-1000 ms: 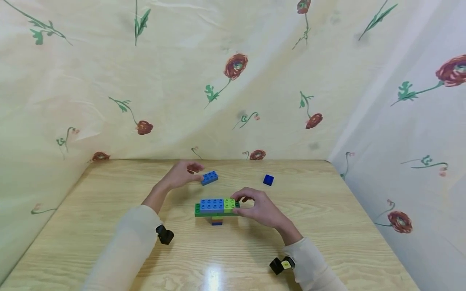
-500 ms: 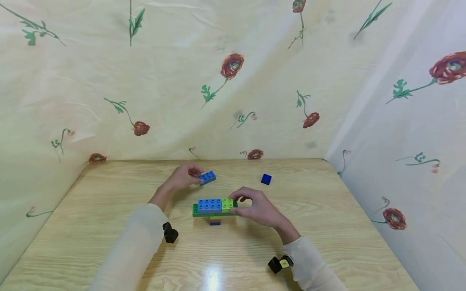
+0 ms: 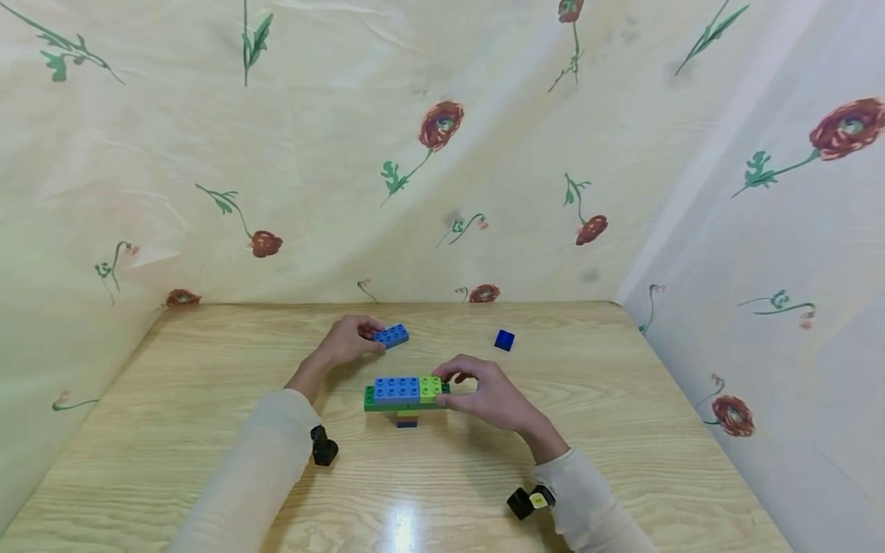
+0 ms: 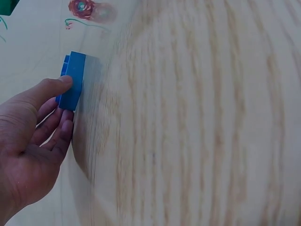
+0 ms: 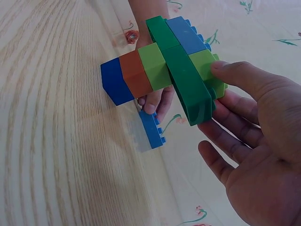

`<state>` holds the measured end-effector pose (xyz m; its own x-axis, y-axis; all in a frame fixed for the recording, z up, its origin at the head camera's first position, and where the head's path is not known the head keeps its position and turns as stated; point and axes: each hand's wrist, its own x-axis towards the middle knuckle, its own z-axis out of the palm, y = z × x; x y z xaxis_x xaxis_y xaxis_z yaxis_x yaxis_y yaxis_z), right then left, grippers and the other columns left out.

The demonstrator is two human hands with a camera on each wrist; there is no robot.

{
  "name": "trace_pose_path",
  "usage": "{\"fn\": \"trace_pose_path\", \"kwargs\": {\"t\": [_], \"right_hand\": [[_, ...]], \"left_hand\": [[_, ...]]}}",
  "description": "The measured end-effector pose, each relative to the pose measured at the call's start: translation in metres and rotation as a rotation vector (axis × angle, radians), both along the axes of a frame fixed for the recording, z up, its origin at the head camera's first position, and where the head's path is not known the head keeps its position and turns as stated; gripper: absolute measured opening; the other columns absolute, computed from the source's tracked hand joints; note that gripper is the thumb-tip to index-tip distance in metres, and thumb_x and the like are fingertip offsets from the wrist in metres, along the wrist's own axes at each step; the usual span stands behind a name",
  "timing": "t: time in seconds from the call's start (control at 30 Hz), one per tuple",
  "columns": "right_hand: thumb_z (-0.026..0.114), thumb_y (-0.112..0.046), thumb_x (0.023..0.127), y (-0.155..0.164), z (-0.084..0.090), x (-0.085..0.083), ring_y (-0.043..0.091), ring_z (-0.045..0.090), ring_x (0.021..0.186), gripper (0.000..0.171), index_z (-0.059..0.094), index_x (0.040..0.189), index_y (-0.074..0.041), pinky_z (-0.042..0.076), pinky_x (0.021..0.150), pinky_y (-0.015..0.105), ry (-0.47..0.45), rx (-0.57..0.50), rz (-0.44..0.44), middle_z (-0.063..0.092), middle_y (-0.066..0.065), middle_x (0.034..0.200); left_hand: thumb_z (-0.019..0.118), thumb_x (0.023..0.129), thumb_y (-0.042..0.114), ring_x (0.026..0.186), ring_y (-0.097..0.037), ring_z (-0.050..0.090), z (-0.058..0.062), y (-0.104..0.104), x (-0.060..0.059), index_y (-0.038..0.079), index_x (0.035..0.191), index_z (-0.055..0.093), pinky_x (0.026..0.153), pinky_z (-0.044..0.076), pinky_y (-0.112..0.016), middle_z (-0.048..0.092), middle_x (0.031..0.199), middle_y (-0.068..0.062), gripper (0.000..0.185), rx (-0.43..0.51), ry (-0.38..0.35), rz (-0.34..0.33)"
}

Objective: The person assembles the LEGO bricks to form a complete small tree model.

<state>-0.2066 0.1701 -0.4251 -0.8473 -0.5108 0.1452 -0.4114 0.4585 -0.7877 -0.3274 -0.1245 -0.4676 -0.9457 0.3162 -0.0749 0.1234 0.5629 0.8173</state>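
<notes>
My left hand [image 3: 347,340] pinches a loose blue toy brick [image 3: 392,336] at its near-left end. The left wrist view shows the thumb on one side of that blue brick [image 4: 73,84] and fingertips at its lower end. My right hand [image 3: 491,393] holds the right end of a built brick stack [image 3: 397,392], its thumb against the light green brick [image 5: 202,66]. A blue brick [image 5: 188,35] sits beside that one, both on dark green bricks [image 5: 188,84]. Below them a column of light green, orange and dark blue bricks [image 5: 116,82] reaches down to the table.
A small dark blue brick [image 3: 505,340] lies alone at the back right of the wooden table [image 3: 242,346]. Behind and to the sides hangs a pale flowered cloth [image 3: 332,153]. Black wrist cameras [image 3: 323,447] are strapped on both sleeves.
The left fingers have come down and closed round the end of the loose blue brick. My right hand keeps its hold on the stack. The head view has shifted slightly.
</notes>
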Motion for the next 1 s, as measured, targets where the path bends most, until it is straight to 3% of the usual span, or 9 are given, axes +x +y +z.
{"fn": "trace_pose_path", "kwargs": {"t": [0.47, 0.57, 0.77, 1.0], "right_hand": [[0.08, -0.023, 0.091, 0.003, -0.001, -0.007, 0.016, 0.065, 0.104, 0.031, 0.071, 0.12, -0.017, 0.055, 0.096, 0.052, 0.018, 0.002, 0.01, 0.073, -0.001, 0.115], [0.08, -0.024, 0.091, 0.003, -0.001, -0.008, 0.015, 0.065, 0.104, 0.032, 0.071, 0.121, -0.017, 0.055, 0.096, 0.052, 0.014, 0.004, 0.011, 0.073, -0.002, 0.116], [0.08, -0.024, 0.091, 0.005, 0.0, -0.011, 0.015, 0.065, 0.104, 0.031, 0.071, 0.121, -0.017, 0.054, 0.097, 0.053, 0.011, 0.006, 0.008, 0.072, -0.002, 0.116], [0.08, -0.023, 0.091, 0.005, 0.001, -0.013, 0.016, 0.064, 0.104, 0.032, 0.071, 0.121, -0.017, 0.054, 0.097, 0.054, 0.006, 0.011, 0.009, 0.072, -0.002, 0.116]], "left_hand": [[0.076, 0.094, 0.023, 0.111, -0.026, 0.063, 0.004, -0.01, 0.004, 0.008, 0.129, 0.069, 0.096, 0.053, -0.04, 0.069, 0.122, -0.012, 0.039, -0.004, -0.006, 0.06], [0.076, 0.094, 0.025, 0.112, -0.027, 0.062, 0.009, -0.013, 0.006, 0.009, 0.13, 0.068, 0.094, 0.053, -0.037, 0.069, 0.123, -0.012, 0.04, 0.034, -0.013, 0.081], [0.076, 0.094, 0.026, 0.11, -0.027, 0.064, 0.021, -0.022, 0.011, 0.01, 0.13, 0.069, 0.082, 0.054, -0.031, 0.07, 0.121, -0.013, 0.04, 0.086, 0.066, 0.121], [0.077, 0.094, 0.025, 0.108, -0.029, 0.065, 0.039, -0.029, 0.022, 0.008, 0.131, 0.068, 0.082, 0.055, -0.031, 0.07, 0.122, -0.015, 0.042, 0.105, 0.117, 0.123]]}}
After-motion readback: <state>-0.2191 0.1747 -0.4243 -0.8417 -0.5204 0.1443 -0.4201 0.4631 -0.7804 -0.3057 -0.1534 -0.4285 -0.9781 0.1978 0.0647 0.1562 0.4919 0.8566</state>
